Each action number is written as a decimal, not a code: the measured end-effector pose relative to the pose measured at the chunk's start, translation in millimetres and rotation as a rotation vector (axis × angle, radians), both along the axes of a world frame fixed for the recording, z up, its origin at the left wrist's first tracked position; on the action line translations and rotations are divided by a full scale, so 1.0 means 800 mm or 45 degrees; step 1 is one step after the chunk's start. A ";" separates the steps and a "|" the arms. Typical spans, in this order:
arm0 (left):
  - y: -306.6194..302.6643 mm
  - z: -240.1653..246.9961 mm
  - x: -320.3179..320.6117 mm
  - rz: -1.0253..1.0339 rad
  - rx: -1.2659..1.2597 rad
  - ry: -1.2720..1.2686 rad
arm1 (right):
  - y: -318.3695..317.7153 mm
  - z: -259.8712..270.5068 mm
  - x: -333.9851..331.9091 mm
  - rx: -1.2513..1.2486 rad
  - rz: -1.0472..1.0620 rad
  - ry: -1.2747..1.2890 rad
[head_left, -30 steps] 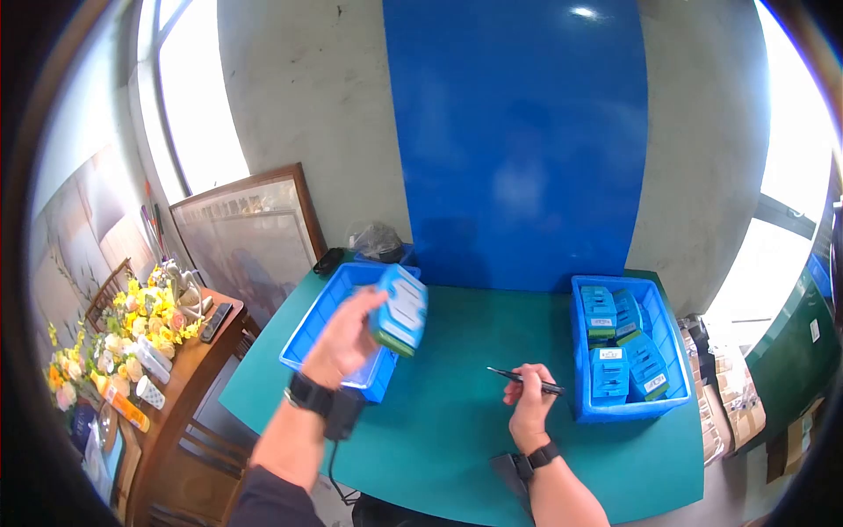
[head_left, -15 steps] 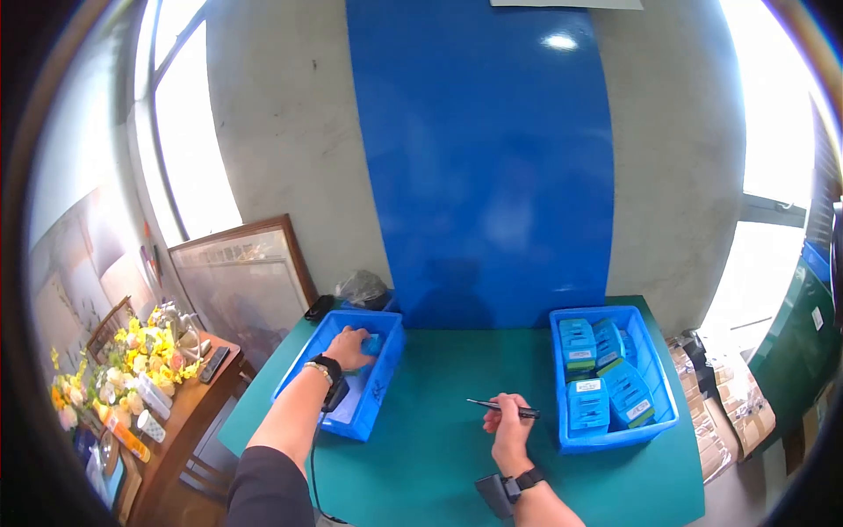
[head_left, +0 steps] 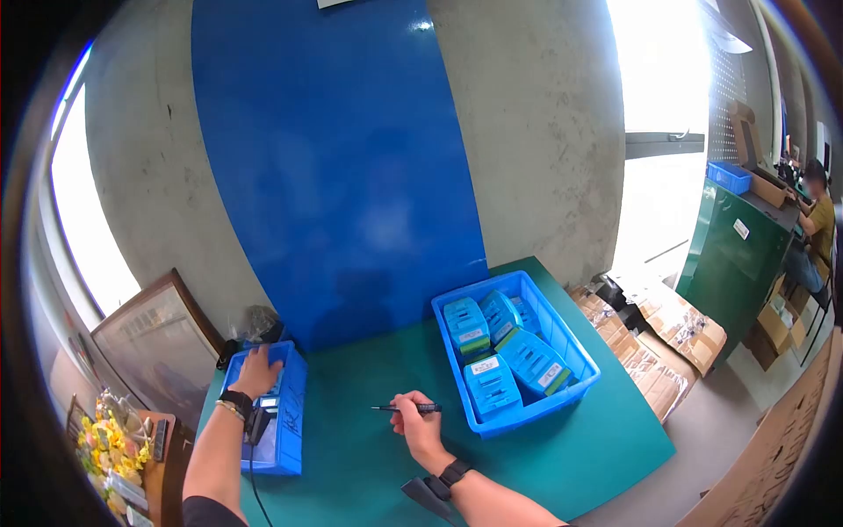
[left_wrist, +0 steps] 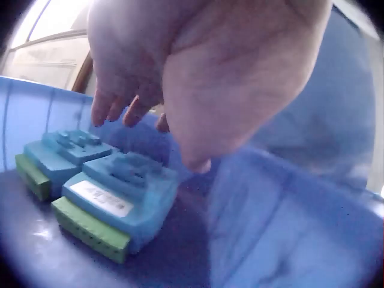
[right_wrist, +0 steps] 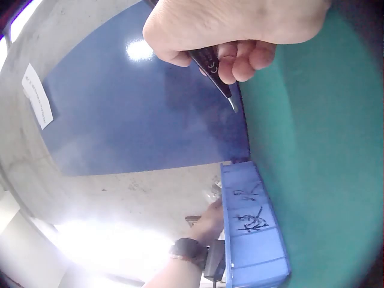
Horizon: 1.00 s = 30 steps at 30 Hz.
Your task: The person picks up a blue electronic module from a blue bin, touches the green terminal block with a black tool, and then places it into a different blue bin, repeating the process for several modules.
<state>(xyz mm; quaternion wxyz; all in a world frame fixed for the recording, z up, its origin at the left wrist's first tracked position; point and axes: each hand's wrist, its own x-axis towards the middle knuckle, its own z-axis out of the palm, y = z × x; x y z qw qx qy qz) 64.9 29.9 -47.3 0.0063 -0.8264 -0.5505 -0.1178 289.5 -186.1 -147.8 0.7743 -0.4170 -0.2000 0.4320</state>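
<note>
My left hand (head_left: 257,373) reaches into the left blue bin (head_left: 292,422). In the left wrist view its fingers hang loosely with nothing between them, just above two light-blue modules (left_wrist: 126,195) with green connector strips, lying side by side on the bin floor. My right hand (head_left: 420,428) is over the table beside the right blue bin (head_left: 527,417). It grips a black pen-shaped tool (right_wrist: 207,62) with a thin metal tip, which points left in the head view. Several more light-blue modules (head_left: 493,387) with white labels fill much of the right bin.
Both bins stand on a green table (head_left: 351,378) against a wall with a blue panel (head_left: 342,176). A framed board (head_left: 158,338) leans at the left, near yellow flowers (head_left: 105,443). Cardboard boxes (head_left: 645,373) lie past the table's right edge. Another person (head_left: 821,224) sits far right.
My left hand has lowered a blue module into the left bin and let go of it. The head view has swung right. My right hand keeps hold of the black tool.
</note>
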 end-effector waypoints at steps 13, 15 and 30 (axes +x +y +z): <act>-0.209 0.020 0.314 -1.161 -0.347 0.114 | 0.017 -0.036 -0.014 0.453 -0.196 0.277; -0.215 0.021 0.329 -1.115 -0.449 0.216 | 0.024 -0.067 -0.009 0.536 -0.020 0.294; -0.208 0.024 0.177 -0.512 -1.138 -1.898 | 0.005 -0.015 -0.005 0.065 0.033 0.084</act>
